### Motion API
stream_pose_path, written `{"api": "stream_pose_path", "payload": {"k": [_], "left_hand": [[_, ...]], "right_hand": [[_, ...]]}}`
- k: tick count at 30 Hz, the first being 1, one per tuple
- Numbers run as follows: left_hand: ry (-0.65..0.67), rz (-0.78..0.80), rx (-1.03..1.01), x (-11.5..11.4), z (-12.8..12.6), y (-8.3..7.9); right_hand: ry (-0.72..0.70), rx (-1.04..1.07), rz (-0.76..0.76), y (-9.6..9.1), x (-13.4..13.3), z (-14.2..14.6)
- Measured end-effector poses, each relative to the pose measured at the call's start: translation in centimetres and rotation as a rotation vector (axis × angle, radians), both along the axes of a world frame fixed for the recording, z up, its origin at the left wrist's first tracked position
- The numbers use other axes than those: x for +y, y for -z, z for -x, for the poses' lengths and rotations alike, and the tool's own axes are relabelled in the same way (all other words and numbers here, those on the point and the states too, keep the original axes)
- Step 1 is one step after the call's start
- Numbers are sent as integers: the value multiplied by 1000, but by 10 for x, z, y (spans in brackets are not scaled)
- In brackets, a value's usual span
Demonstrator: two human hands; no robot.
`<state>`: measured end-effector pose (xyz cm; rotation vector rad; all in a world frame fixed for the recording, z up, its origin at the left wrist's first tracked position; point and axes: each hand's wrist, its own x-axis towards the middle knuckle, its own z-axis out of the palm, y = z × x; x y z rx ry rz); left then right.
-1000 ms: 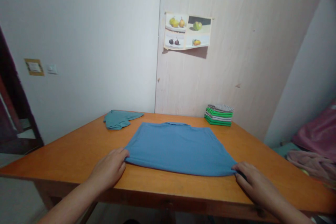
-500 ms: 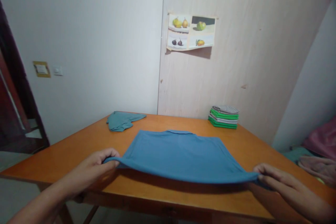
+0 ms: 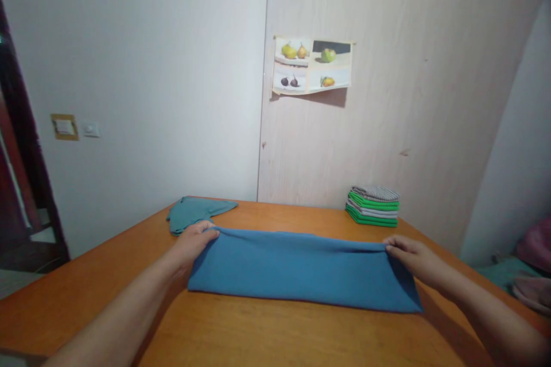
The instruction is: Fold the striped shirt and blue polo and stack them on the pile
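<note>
A blue shirt (image 3: 297, 272) lies across the middle of the orange wooden table (image 3: 275, 338), doubled over so that a straight fold runs along its near side. My left hand (image 3: 196, 238) pinches the far left corner of the upper layer. At the far right corner, my right hand (image 3: 404, 252) grips the same edge between thumb and fingers. The edge is stretched between both hands, with small creases near each grip. The shirt's collar is almost wholly hidden behind this layer.
A crumpled teal garment (image 3: 193, 213) lies at the table's far left, just beyond my left hand. Toward the far right stands a neat stack of folded green, white and striped cloths (image 3: 373, 206). Behind the table rises a wall with a fruit picture (image 3: 312, 66).
Both hands have carried the shirt's near edge up and away from me, over onto its far part. They are closer together now, and the shirt shows as a narrower strip.
</note>
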<state>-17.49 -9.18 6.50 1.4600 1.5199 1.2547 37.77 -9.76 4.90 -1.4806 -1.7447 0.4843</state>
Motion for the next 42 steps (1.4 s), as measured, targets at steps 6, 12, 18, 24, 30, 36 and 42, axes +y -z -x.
{"api": "stream_pose_path", "payload": {"k": [6, 12, 18, 24, 30, 36, 42], "left_hand": [[-101, -42, 87, 53, -5, 10], [-134, -21, 142, 91, -10, 31], [-97, 11, 199, 101, -9, 53], [-55, 11, 210, 98, -3, 56], [-40, -19, 196, 100, 1, 51], [-96, -75, 350, 105, 1, 56], [-172, -59, 441, 109, 2, 60]], "right_hand": [[48, 59, 28, -2, 50, 6], [73, 198, 143, 19, 85, 11], [91, 260, 165, 57, 97, 11], [72, 417, 287, 72, 95, -2], [251, 544, 273, 70, 94, -2], [300, 456, 235, 71, 95, -2], [371, 374, 154, 72, 97, -4]]}}
